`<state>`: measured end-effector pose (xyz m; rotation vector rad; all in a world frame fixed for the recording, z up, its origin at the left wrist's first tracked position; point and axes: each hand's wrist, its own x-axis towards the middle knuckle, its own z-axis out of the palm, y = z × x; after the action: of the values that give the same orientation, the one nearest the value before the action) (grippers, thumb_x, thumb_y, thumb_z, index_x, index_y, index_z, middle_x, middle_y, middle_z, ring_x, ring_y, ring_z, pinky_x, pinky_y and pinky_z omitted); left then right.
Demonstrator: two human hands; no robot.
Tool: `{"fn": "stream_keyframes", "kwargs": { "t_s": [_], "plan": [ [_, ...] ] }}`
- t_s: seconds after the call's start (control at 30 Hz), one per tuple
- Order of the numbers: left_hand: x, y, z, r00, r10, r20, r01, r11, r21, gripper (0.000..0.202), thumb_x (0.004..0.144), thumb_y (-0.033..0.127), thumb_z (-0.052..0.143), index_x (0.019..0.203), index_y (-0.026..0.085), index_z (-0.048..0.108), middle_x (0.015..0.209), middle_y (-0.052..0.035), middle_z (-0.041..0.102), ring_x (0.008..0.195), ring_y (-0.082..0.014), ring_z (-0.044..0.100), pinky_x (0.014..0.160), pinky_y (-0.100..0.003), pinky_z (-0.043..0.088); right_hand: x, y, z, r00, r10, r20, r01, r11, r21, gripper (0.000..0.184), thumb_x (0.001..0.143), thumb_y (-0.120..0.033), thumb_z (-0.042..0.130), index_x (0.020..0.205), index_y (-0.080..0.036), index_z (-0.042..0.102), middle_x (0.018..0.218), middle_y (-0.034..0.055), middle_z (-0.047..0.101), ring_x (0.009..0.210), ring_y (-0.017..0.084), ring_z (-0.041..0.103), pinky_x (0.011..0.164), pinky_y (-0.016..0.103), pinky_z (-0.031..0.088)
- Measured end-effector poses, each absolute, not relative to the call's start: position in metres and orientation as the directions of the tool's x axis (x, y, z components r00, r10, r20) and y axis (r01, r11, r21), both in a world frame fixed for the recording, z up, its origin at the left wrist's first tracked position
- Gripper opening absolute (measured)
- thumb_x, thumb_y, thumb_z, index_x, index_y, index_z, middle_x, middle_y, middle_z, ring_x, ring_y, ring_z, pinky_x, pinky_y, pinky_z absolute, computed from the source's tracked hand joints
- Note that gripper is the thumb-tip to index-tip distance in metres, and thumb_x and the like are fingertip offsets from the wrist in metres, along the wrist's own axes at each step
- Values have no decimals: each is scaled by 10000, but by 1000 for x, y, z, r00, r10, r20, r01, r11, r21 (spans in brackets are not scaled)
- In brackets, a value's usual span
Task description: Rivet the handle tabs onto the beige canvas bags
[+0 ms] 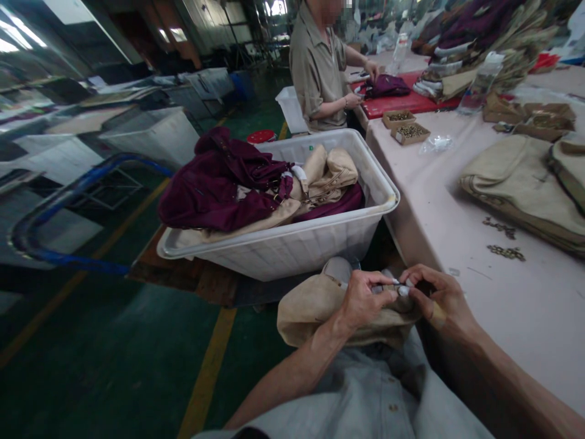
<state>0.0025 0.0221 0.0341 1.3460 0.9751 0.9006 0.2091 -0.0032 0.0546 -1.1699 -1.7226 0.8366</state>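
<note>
Pinching a pale fitting (402, 289) on the beige bag (311, 308), in the lap just beside the bench (457, 201) — held by left hand (363, 299) and right hand (441, 299) alike, fingers shut tight on it. Seemingly mid-fastening; calls next for a steady, fine grip.

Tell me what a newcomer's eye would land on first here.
Dead centre, a white plastic tub heaped with maroon bags and beige ones sits beside the pink table. Just below, the left hand and right hand pinch a small pale fitting over a beige bag on the lap. At the table's far end, a co-worker handles another maroon bag.
</note>
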Motion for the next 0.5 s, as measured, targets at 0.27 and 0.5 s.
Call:
{"fn": "stream_keyframes", "kwargs": {
  "t_s": [0.27,0.5],
  "plan": [
    [1,17,58,306,932,196,231,-272,934,181,765,201,746,934,140,763,836,-57,704,749,-179,622,683,-283,462,228,9,50,-339,888,310,438,440,-784,193,941,-246,652,1119,-224,583,1027,51,675,923,212,658,816,330,526],
    [1,14,42,322,839,438,661,-531,531,147,869,113,525,986,156,604,918,-113,663,860,-250,660,747,-351,490,209,0,51,-378,726,574,517,680,-520,210,902,-48,594,982,-231,531,1004,83,631,870,204,634,715,328,537]
  ]
}}
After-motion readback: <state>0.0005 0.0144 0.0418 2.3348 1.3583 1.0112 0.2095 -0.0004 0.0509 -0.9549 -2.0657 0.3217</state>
